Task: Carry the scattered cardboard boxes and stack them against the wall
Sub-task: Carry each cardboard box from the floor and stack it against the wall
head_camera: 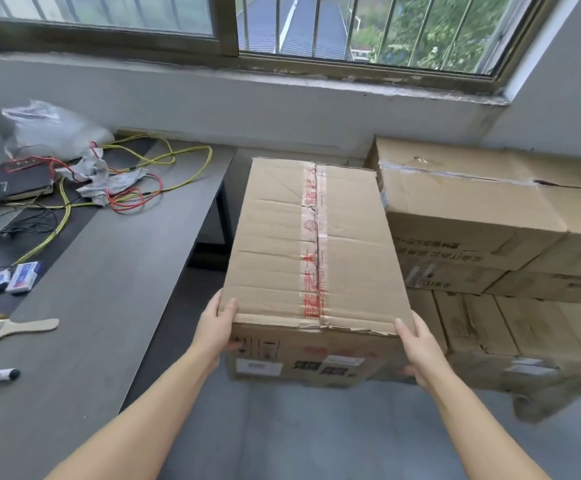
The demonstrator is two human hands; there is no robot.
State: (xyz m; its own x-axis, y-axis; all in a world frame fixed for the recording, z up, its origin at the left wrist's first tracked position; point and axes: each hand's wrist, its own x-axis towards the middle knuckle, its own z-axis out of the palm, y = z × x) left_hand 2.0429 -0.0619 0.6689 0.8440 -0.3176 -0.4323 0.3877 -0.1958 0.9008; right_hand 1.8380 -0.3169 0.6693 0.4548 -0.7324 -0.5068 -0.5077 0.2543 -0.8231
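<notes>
Box, taped, being gripped at its near corners by left hand and right hand, sitting between table and stack under window.

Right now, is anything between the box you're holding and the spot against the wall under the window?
Nothing visible blocks it. The held box, gripped by the left hand and right hand, sits in the gap between the grey table and the stacked boxes. The floor behind it, toward the wall, is hidden.
</notes>
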